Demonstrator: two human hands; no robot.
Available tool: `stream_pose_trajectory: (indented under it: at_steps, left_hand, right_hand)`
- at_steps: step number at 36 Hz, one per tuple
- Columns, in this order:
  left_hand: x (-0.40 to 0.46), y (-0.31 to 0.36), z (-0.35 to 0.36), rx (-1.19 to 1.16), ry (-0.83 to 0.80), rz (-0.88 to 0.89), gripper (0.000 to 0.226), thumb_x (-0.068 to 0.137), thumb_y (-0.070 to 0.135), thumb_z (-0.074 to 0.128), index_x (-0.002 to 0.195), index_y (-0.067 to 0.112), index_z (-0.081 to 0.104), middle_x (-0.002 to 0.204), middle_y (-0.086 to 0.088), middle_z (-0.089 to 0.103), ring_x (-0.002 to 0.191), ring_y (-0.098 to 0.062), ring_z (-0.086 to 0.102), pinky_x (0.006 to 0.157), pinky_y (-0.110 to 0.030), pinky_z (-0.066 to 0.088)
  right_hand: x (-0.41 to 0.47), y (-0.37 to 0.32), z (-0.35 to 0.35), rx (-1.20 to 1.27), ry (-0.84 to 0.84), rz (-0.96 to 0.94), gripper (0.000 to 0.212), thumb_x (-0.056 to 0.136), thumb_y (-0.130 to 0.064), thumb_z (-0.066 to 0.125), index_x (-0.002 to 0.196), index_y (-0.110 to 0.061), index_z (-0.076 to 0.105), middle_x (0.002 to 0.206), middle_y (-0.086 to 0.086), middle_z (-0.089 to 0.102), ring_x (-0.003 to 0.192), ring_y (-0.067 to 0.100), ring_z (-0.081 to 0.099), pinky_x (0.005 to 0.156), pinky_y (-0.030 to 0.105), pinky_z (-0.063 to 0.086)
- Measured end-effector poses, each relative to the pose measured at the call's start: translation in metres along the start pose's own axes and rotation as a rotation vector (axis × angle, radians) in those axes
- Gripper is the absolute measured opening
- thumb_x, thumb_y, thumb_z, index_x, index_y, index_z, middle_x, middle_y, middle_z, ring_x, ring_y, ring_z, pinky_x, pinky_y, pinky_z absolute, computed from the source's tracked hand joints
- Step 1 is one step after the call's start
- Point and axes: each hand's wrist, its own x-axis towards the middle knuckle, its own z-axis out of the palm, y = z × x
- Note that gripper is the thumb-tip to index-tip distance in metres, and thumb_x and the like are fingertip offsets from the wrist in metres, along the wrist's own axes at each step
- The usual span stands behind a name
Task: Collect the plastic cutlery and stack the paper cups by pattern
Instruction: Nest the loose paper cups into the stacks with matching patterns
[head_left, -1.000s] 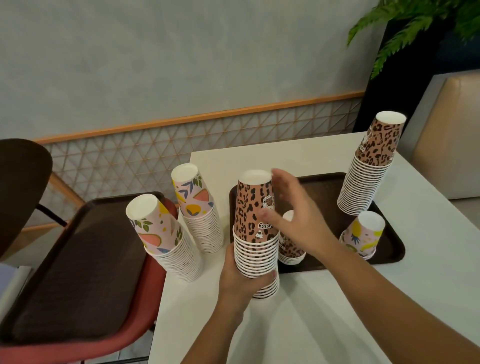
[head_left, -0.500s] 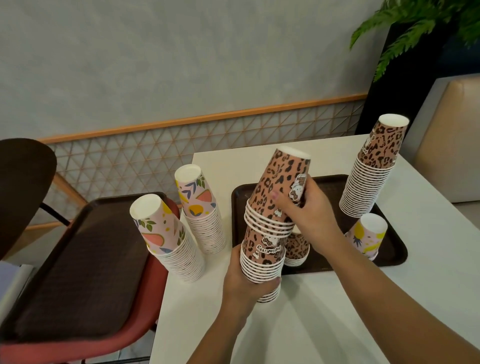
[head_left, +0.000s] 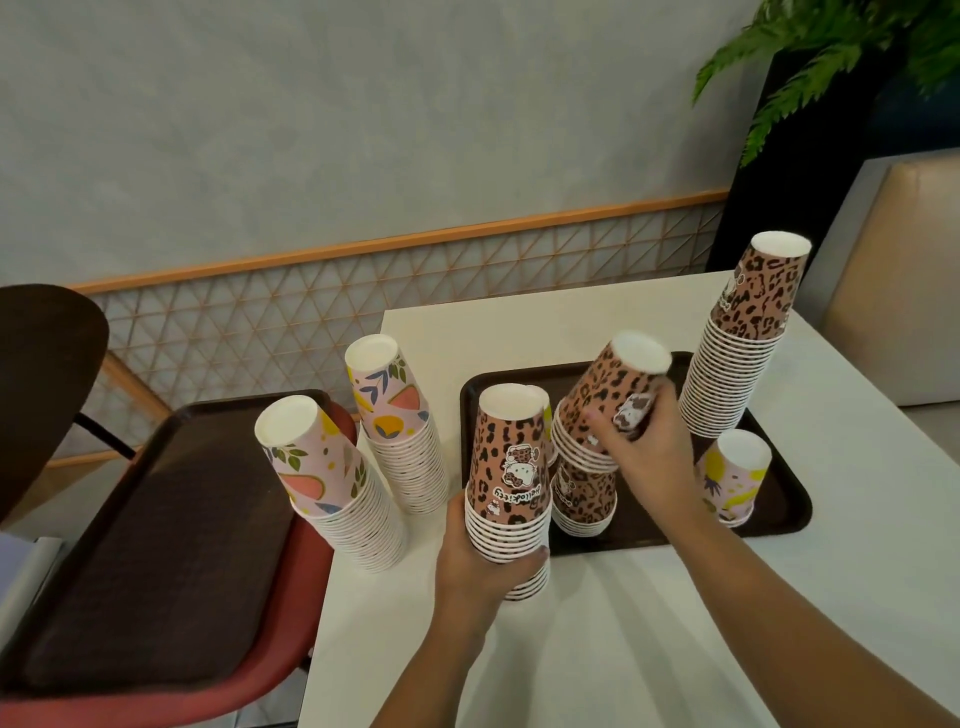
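My left hand (head_left: 483, 566) grips the lower part of a leopard-print cup stack (head_left: 509, 467) standing at the table's near left edge. My right hand (head_left: 644, 457) holds a tilted bunch of leopard cups (head_left: 608, 400) over a short leopard stack (head_left: 582, 499) on the brown tray (head_left: 779, 519). A tall leopard stack (head_left: 743, 343) leans at the tray's far right. A few fruit-pattern cups (head_left: 732, 478) sit on the tray's right side. Two fruit-pattern stacks (head_left: 332, 483) (head_left: 400, 426) stand on the table's left. No cutlery is visible.
The white table (head_left: 675, 623) has a sharp left edge. A second brown tray (head_left: 145, 545) lies on a red chair (head_left: 270, 675) to the left. A dark chair back (head_left: 41, 374) is further left. A beige seat (head_left: 904, 280) and a plant (head_left: 831, 57) are at right.
My right hand lifted the upper part of the leopard stack off the part my left hand holds and carried it right, over the short stack on the tray.
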Motion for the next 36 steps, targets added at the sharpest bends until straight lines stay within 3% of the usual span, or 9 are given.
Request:
stream_pose_trajectory:
  at_steps: [7, 12, 14, 18, 21, 25, 27, 30, 36]
  left_hand:
    - [0.000, 0.004, 0.002, 0.000, -0.018, 0.006, 0.084, 0.037, 0.040, 0.084, 0.112, 0.040, 0.047, 0.114, 0.017, 0.062, 0.105, -0.003, 0.060, 0.083, -0.022, 0.052]
    - [-0.001, 0.005, 0.002, -0.003, -0.022, 0.012, 0.089, 0.036, 0.040, 0.084, 0.116, 0.037, 0.046, 0.117, 0.015, 0.061, 0.107, -0.005, 0.059, 0.087, -0.025, 0.053]
    - [-0.001, 0.006, 0.002, -0.017, -0.025, 0.017, 0.086, 0.037, 0.038, 0.084, 0.114, 0.037, 0.047, 0.116, 0.015, 0.062, 0.104, 0.000, 0.060, 0.084, -0.022, 0.053]
    - [-0.001, 0.008, 0.003, -0.038, -0.029, 0.032, 0.085, 0.038, 0.037, 0.085, 0.114, 0.035, 0.048, 0.115, 0.014, 0.063, 0.101, 0.003, 0.060, 0.082, -0.019, 0.052]
    - [0.000, 0.009, 0.005, -0.056, -0.038, 0.047, 0.087, 0.039, 0.035, 0.086, 0.118, 0.034, 0.048, 0.117, 0.013, 0.063, 0.105, -0.002, 0.061, 0.086, -0.023, 0.053]
    - [-0.001, 0.013, 0.008, -0.070, -0.064, 0.058, 0.089, 0.040, 0.035, 0.086, 0.120, 0.035, 0.047, 0.116, 0.012, 0.065, 0.105, -0.003, 0.062, 0.085, -0.024, 0.053]
    - [-0.001, 0.016, 0.009, -0.079, -0.076, 0.054, 0.090, 0.039, 0.035, 0.085, 0.120, 0.034, 0.047, 0.116, 0.012, 0.064, 0.104, -0.002, 0.062, 0.081, -0.020, 0.054]
    - [-0.003, 0.019, 0.009, -0.069, -0.083, 0.054, 0.089, 0.039, 0.037, 0.084, 0.119, 0.038, 0.045, 0.117, 0.014, 0.062, 0.103, 0.001, 0.061, 0.078, -0.015, 0.053]
    - [-0.006, 0.023, 0.009, -0.024, -0.097, 0.069, 0.088, 0.040, 0.043, 0.083, 0.117, 0.048, 0.042, 0.118, 0.021, 0.060, 0.107, 0.004, 0.059, 0.087, -0.017, 0.051]
  right_hand:
    - [-0.017, 0.041, 0.005, -0.165, -0.183, 0.102, 0.077, 0.069, -0.022, 0.080, 0.133, -0.011, 0.038, 0.129, 0.007, 0.054, 0.118, 0.021, 0.052, 0.090, 0.023, 0.039]
    - [-0.021, 0.054, 0.006, -0.214, -0.225, 0.143, 0.082, 0.070, -0.021, 0.079, 0.137, -0.012, 0.033, 0.135, 0.008, 0.049, 0.126, 0.024, 0.047, 0.100, 0.033, 0.039]
    - [-0.021, 0.049, 0.006, -0.203, -0.159, 0.083, 0.083, 0.068, -0.024, 0.081, 0.136, -0.013, 0.034, 0.135, 0.006, 0.048, 0.125, 0.021, 0.046, 0.100, 0.027, 0.037]
    - [-0.019, 0.017, 0.001, -0.123, 0.050, -0.231, 0.072, 0.075, -0.046, 0.069, 0.131, -0.012, 0.040, 0.129, 0.005, 0.047, 0.121, 0.008, 0.043, 0.099, 0.008, 0.030]
    - [-0.018, -0.015, 0.001, 0.025, -0.086, -0.306, 0.062, 0.079, -0.046, 0.060, 0.130, -0.021, 0.038, 0.128, -0.001, 0.050, 0.118, 0.003, 0.049, 0.098, 0.011, 0.037]
    - [-0.023, -0.043, 0.007, 0.022, -0.436, -0.168, 0.079, 0.075, -0.049, 0.068, 0.138, -0.029, 0.027, 0.129, -0.019, 0.045, 0.114, -0.013, 0.044, 0.087, -0.002, 0.036]
    - [-0.025, -0.045, 0.011, 0.005, -0.557, -0.112, 0.078, 0.074, -0.040, 0.072, 0.136, -0.033, 0.026, 0.125, -0.021, 0.047, 0.110, -0.012, 0.047, 0.088, 0.004, 0.040]
    - [-0.029, -0.046, 0.015, -0.055, -0.583, -0.087, 0.065, 0.072, -0.038, 0.074, 0.125, -0.034, 0.035, 0.113, -0.022, 0.054, 0.102, -0.005, 0.054, 0.090, 0.015, 0.045]
    - [-0.029, -0.051, 0.014, -0.007, -0.467, -0.062, 0.055, 0.074, -0.034, 0.074, 0.115, -0.035, 0.037, 0.102, -0.027, 0.053, 0.094, -0.008, 0.054, 0.080, 0.009, 0.042]
